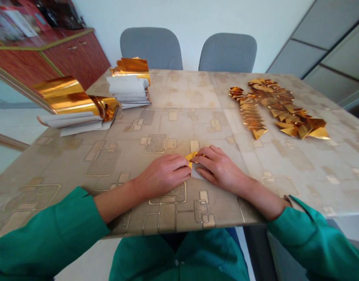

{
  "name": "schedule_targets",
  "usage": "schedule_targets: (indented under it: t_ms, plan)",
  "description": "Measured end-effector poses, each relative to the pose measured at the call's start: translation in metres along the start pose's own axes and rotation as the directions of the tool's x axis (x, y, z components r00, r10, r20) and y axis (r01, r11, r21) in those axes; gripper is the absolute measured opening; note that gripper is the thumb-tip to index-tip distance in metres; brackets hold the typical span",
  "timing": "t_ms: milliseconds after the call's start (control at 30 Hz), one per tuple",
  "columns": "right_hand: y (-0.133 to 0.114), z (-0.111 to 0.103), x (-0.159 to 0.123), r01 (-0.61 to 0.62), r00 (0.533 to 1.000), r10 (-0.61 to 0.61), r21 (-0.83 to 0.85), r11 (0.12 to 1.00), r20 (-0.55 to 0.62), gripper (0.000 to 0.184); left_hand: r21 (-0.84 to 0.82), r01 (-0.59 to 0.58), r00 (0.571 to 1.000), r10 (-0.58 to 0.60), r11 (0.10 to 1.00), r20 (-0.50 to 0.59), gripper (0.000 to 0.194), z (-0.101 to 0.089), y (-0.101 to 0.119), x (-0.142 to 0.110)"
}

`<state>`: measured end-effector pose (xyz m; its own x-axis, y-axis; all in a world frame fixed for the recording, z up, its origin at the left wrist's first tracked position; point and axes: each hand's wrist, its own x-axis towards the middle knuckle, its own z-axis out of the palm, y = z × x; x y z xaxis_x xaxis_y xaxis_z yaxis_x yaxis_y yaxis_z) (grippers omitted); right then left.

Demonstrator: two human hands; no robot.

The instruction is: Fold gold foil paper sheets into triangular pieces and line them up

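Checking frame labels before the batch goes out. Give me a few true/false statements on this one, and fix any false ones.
1. The left hand and right hand both touch a small folded gold foil piece. True.
2. The folded gold triangles lie left of the hands. False: they lie to the right, in overlapping rows.
3. Curled gold foil rests on white-backed strips. True.
4. Three chairs are visible. False: two grey chairs show.
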<state>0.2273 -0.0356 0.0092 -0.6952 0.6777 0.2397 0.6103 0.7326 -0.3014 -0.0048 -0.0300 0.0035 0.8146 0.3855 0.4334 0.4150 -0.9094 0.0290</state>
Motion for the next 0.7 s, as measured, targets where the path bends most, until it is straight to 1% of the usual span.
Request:
schedule_targets:
  t_ms: [67,133,267,333,433,533,600,700]
  plan:
    - [0.001,0.000,-0.001,0.009,1.000,-0.009,0.037,0.999,0.002,0.027,-0.018,-0.024,0.999,0.025,1.000,0.041,0.025,0.001,0.002,-0.001]
    - [0.003,0.000,-0.001,0.011,1.000,-0.011,0.059,0.998,-0.002,0.027,-0.018,-0.040,0.998,0.041,0.999,0.053,0.022,0.001,0.003,-0.002]
    - [0.007,0.000,-0.003,0.010,1.000,-0.007,0.118,0.993,-0.027,0.026,-0.023,-0.071,0.997,0.071,0.997,0.027,0.023,-0.001,0.002,-0.005]
    - [0.007,-0.002,-0.003,0.014,1.000,-0.011,0.129,0.992,-0.021,0.024,-0.022,-0.079,0.997,0.080,0.997,0.018,0.023,-0.002,0.002,-0.006]
    - [0.007,-0.004,-0.003,0.015,1.000,-0.016,0.111,0.994,0.007,0.018,-0.012,-0.053,0.998,0.053,0.999,0.030,0.021,-0.001,0.004,-0.006]
    - [0.006,-0.006,-0.002,0.002,1.000,-0.004,0.108,0.994,0.013,0.017,-0.006,-0.013,0.999,0.013,1.000,0.042,0.020,0.001,0.005,-0.004]
    - [0.007,-0.007,-0.001,0.006,1.000,-0.007,0.132,0.991,0.010,0.018,0.000,-0.008,0.999,0.008,1.000,0.045,0.021,0.002,0.005,-0.003]
    - [0.011,-0.011,-0.003,0.050,0.998,-0.053,0.191,0.980,0.015,0.022,0.026,-0.025,0.999,0.024,0.999,0.043,0.021,0.001,0.002,-0.002]
